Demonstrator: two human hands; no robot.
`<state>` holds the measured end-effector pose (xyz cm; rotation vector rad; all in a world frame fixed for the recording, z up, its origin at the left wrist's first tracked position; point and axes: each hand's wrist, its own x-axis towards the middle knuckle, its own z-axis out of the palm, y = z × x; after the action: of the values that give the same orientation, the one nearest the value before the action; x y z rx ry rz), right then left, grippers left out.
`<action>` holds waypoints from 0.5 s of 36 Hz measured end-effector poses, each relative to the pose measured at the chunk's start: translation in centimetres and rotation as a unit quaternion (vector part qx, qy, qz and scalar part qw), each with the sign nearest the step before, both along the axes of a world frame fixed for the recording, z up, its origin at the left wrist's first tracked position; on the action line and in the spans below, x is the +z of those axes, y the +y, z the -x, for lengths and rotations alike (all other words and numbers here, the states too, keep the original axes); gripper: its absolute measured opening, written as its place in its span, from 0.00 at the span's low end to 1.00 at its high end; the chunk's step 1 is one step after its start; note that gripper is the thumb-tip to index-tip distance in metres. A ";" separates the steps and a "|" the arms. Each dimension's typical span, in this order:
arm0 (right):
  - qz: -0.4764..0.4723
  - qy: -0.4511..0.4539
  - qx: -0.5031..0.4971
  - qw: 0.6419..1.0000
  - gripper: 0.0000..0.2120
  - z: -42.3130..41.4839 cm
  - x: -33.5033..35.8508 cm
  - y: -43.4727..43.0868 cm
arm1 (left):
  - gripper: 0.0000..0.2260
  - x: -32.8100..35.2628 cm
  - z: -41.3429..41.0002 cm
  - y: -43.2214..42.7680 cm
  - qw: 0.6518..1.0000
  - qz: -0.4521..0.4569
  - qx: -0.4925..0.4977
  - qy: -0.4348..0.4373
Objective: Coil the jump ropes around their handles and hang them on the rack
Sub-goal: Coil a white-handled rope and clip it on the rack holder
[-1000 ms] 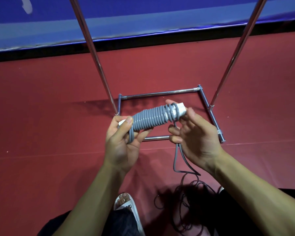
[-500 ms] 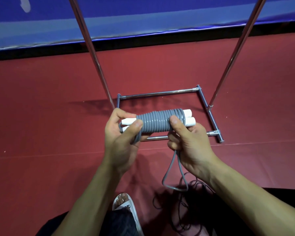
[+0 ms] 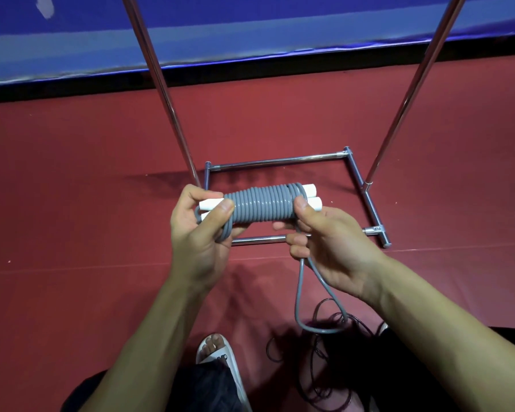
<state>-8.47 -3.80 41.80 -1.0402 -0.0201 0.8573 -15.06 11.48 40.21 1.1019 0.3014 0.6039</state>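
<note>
A grey jump rope (image 3: 262, 207) is wound in tight turns around its two white handles (image 3: 309, 195), which lie side by side and level in front of me. My left hand (image 3: 199, 233) grips the left end of the bundle, thumb on top of the coil. My right hand (image 3: 330, 242) grips the right end with the thumb pressed on the last turns. A loose grey loop (image 3: 302, 295) of rope hangs from under my right hand. The metal rack (image 3: 277, 160) stands on the red floor behind the bundle, its two uprights rising out of view.
A tangle of thin black rope (image 3: 336, 331) lies on the red floor near my feet. My left foot in a white sandal (image 3: 217, 349) shows at the bottom. A blue padded barrier (image 3: 250, 31) runs along the far edge of the floor.
The bundle has turned from tilted to level. My right hand went from open beside the coil to gripping its right end, and the hanging loop grew shorter.
</note>
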 end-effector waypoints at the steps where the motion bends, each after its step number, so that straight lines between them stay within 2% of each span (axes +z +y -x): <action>1: 0.028 -0.001 -0.005 1.000 0.13 -0.1 -0.2 -0.1 | 0.07 -0.1 0.0 0.1 1.000 -0.007 0.004 0.005; 4: 0.134 -0.041 -0.007 0.990 0.16 -0.1 -0.4 -0.3 | 0.10 -0.4 0.0 0.3 1.000 -0.027 0.007 0.010; 7: 0.198 -0.095 -0.028 0.975 0.21 -0.2 -0.4 -0.6 | 0.12 -0.6 -0.1 0.4 0.999 -0.051 0.011 0.010; 9: 0.260 -0.164 -0.042 0.951 0.25 -0.5 -0.6 -0.7 | 0.11 -0.8 -0.1 0.5 0.997 -0.073 0.014 0.012; 11: 0.326 -0.247 -0.052 0.911 0.26 -0.7 -1.1 -0.9 | 0.11 -1.0 -0.2 0.5 0.995 -0.096 0.019 0.015; 14: 0.375 -0.317 -0.071 0.868 0.25 -1.0 -1.5 -1.1 | 0.08 -1.0 -0.2 0.6 0.989 -0.140 0.033 0.022; 18: 0.378 -0.347 -0.084 0.854 0.14 -1.2 -1.1 -1.4 | 0.06 -0.9 -0.2 0.7 0.977 -0.207 0.035 0.032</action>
<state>-7.26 -5.19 40.68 -2.0306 -0.2141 0.2640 -14.91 12.18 39.35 1.5185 0.2765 0.7144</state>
